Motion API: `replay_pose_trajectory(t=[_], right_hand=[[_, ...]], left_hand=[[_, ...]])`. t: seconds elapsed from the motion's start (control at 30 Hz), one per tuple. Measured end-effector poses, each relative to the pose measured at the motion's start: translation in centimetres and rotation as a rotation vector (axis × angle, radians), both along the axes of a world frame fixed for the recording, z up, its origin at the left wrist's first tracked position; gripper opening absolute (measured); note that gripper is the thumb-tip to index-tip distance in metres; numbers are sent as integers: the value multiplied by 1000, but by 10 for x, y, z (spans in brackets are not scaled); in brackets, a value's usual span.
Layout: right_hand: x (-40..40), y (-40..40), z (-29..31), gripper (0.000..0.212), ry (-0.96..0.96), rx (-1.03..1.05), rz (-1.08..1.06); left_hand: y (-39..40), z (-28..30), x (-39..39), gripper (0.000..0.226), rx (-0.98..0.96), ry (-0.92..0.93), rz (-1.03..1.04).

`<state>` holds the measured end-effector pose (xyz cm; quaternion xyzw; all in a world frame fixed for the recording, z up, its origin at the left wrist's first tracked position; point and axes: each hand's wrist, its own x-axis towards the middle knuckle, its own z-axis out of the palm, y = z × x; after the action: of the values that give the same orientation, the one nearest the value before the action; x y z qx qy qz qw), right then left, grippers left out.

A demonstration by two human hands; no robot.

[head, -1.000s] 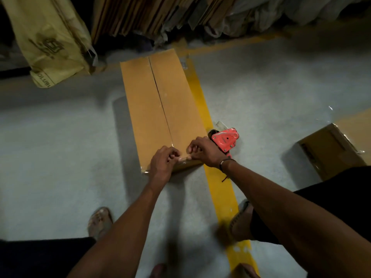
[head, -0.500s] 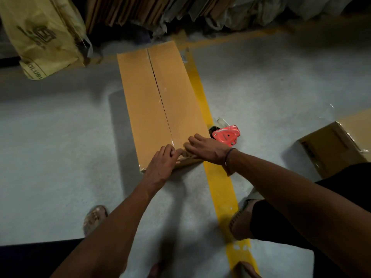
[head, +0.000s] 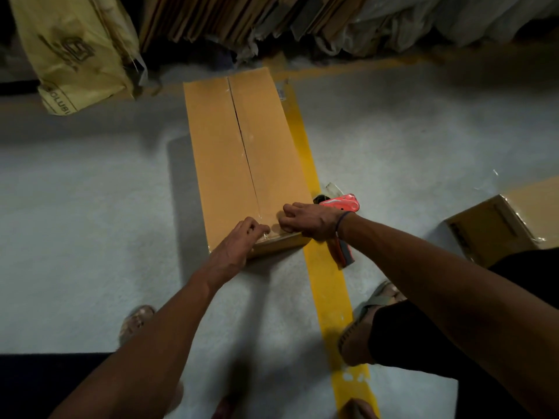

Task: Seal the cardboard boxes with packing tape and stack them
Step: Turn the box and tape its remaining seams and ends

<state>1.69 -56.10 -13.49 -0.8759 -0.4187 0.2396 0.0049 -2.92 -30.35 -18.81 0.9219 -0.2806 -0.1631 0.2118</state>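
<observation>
A long cardboard box [head: 230, 152] lies on the floor, its two top flaps meeting along a centre seam with clear tape glinting on it. Both hands are at its near end. My left hand [head: 239, 246] has bent fingers at the near top edge, pinching a shiny bit of clear tape [head: 266, 236]. Just right of the seam, my right hand [head: 308, 220] rests on the box top with curled fingers, and nothing shows in it. A red tape dispenser [head: 341, 202] lies on the floor beside the box, partly hidden behind my right wrist.
A second cardboard box [head: 496, 228] sits at the right edge. A yellow floor line [head: 326, 285] runs under the long box's right side. A yellow sack [head: 75, 52] and flattened cartons [head: 211, 19] lean at the back. My sandalled feet [head: 369, 309] are close by.
My right hand's fingers, pressed flat on the box top half a second ago, have curled again. The left hand stays at the near edge. The view shifted slightly.
</observation>
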Motion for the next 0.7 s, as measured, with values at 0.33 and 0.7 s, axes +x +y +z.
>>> replay_pose_trajectory(t=[0.33,0.7], right_hand=[[-21,3,3,56,-169,-78,-120],[-13,7,12,59,-50,-71,-114]], left_hand=[[36,22,-15,78,346,-194,357],[53,14,-14,84,301,29,339]])
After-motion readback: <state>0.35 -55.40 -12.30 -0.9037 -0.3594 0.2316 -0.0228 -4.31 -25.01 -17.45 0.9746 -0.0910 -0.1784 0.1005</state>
